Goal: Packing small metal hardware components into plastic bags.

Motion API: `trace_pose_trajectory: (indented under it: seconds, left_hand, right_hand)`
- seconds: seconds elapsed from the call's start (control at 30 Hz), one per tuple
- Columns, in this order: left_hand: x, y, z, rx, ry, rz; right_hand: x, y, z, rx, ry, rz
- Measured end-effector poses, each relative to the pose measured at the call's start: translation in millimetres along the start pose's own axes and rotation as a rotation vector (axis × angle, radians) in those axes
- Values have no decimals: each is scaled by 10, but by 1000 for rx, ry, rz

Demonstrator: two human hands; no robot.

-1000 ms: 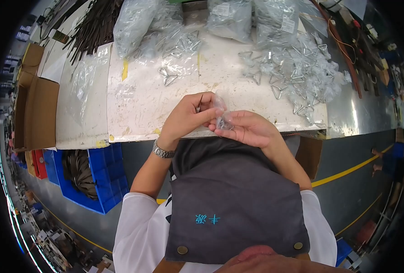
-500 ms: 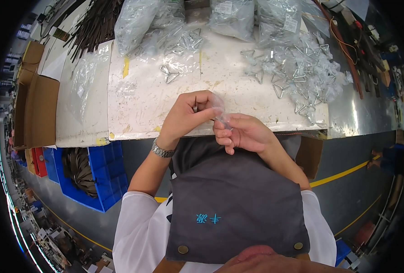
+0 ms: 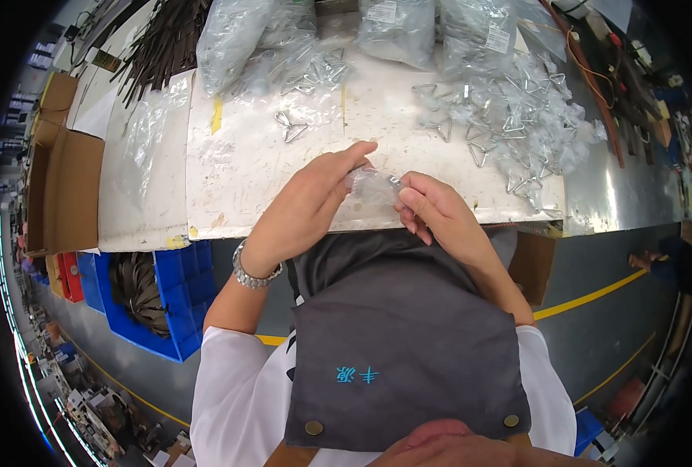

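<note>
A small clear plastic bag [image 3: 375, 187] is stretched between my hands just above the table's near edge. My right hand [image 3: 442, 212] pinches its right end between thumb and forefinger, the other fingers curled below. At the bag's left end is my left hand [image 3: 309, 198], back upward and forefinger stretched out; its thumb and lower fingers seem closed on the plastic, partly hidden. Something shiny shows at the right fingertips, too small to name. Beyond my left hand lies a loose bent-wire metal triangle [image 3: 290, 127] on the white table [image 3: 252, 183].
Bagged wire triangles [image 3: 529, 128] are heaped at the right. Large filled plastic bags [image 3: 396, 35] line the back, and a smaller pile of triangles [image 3: 315, 74] sits before them. Dark strips [image 3: 155, 50] lie back left. A cardboard box [image 3: 73, 187] and blue bin [image 3: 186, 300] stand left.
My hands have drawn apart, spreading the small bag between them. The left hand turned back upward with its forefinger straightened; the right moved slightly right and up.
</note>
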State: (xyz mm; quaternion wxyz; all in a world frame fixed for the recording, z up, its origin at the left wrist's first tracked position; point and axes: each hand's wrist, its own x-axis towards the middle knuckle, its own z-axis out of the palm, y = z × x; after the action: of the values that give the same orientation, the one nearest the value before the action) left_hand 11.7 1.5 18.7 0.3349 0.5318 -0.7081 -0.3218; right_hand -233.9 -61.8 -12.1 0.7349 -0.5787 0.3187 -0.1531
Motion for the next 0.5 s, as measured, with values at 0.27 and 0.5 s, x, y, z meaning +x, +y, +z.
trace_pose_trajectory:
  seconds: [0.27,0.5]
  left_hand:
    - [27,161,58,-125,-176,-117]
    - [25,-33,-36,-540,-280,-307]
  right_hand:
    - [-27,-43,31,-214,170,-75]
    - [-21,53,11,-263,135,-97]
